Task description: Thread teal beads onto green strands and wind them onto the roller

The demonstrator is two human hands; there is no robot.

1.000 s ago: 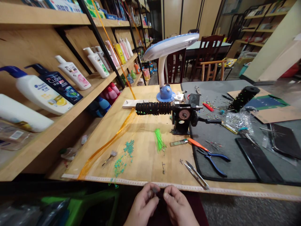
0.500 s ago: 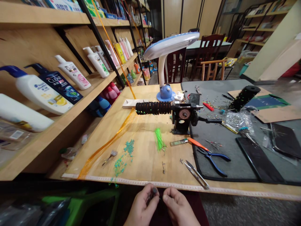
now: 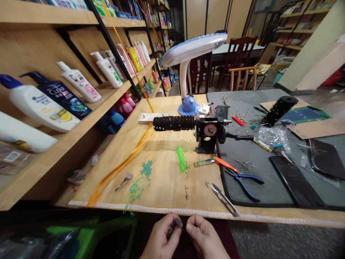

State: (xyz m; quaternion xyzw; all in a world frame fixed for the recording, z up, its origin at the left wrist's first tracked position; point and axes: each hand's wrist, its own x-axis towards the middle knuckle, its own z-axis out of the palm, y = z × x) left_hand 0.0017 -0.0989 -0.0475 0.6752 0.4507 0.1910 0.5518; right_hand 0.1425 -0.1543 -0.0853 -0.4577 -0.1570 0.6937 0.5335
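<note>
Both hands are close together just below the front edge of the wooden table (image 3: 113,190). My left hand (image 3: 162,237) is closed around a small dark grey piece (image 3: 178,222) whose end shows between thumb and forefinger; its kind I cannot make out. Beside it, my right hand (image 3: 204,237) is pinched, thumb against forefinger; whatever is in the pinch is too small to name. On the table beyond lie a small metal part (image 3: 186,194), a bundle of bright green line (image 3: 182,161), turquoise beads (image 3: 146,169) and thread snips (image 3: 225,201).
A black hand-cranked winder (image 3: 208,135) stands mid-table before a blue-and-white lamp (image 3: 187,105). Orange thread (image 3: 122,162) runs down the left side. Blue-handled pliers (image 3: 246,183), a lighter (image 3: 204,163) and a dark phone-like slab (image 3: 293,183) lie right. Shelves with bottles (image 3: 78,81) flank the left.
The view has shifted slightly. Both hands keep nearly the same place and grip; the dark piece in my left hand sits slightly lower.
</note>
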